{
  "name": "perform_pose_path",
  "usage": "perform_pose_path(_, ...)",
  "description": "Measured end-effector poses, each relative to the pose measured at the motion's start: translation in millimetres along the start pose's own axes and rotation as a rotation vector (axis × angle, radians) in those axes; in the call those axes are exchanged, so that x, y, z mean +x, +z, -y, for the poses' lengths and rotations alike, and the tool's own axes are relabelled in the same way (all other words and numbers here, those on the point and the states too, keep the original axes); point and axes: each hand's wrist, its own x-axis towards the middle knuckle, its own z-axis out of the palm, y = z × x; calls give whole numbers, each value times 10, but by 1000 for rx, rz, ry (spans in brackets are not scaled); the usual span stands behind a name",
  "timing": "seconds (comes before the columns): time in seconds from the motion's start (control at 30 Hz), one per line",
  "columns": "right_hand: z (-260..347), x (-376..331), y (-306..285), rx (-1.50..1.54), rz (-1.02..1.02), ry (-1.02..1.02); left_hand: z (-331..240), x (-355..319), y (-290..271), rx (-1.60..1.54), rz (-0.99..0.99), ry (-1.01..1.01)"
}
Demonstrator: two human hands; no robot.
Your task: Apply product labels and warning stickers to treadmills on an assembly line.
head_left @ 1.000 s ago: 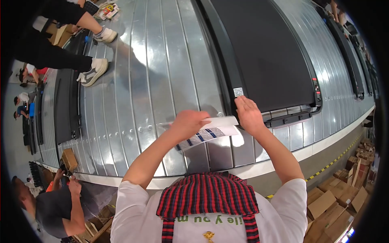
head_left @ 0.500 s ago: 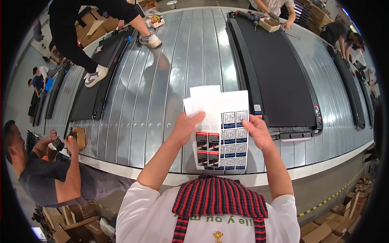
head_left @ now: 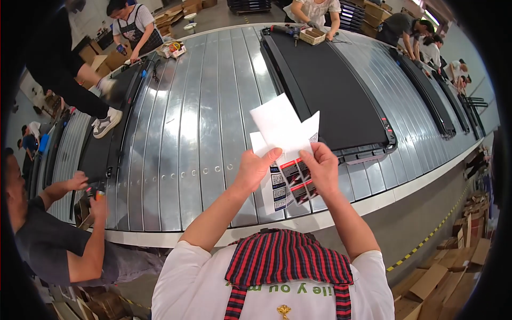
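Observation:
Label sheets are held above the metal slat table in front of my chest. My left hand (head_left: 253, 169) pinches their left side between thumb and fingers. One is a sheet of blue-and-white code stickers (head_left: 279, 193), partly covered. Over it lies, tilted, a sheet of red-and-black warning labels (head_left: 294, 169) with a white blank upper part (head_left: 278, 118). My right hand (head_left: 323, 169) is closed on that sheet's right edge, thumb on top. The fingers beneath the paper are hidden.
A long black treadmill deck (head_left: 336, 88) lies just beyond my right hand, with a parts box (head_left: 312, 36) and a drill at its far end. Another deck (head_left: 118, 106) lies left, where a person steps on it. Co-workers stand around the slat table (head_left: 197, 128). Cardboard (head_left: 426, 285) lies lower right.
The warning-label sheet has turned and slid across the code stickers, and my right hand has moved inward onto it. The view has shifted; the person on the left deck is stepping.

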Motion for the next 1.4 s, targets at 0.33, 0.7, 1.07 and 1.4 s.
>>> perform_pose_path(0.33,2,25,-204,-449,-12,-463,138,-37,334,180,-169,52)
perform_pose_path(0.7,-89,43,-688,-290,196,-306,419,62,963,458,-278,189)
perform_pose_path(1.07,-137,231,-610,-158,457,-226,400,-127,992,522,-459,267)
perform_pose_path(1.4,-144,198,-247,-59,621,-80,163,-332,625,518,-444,252)
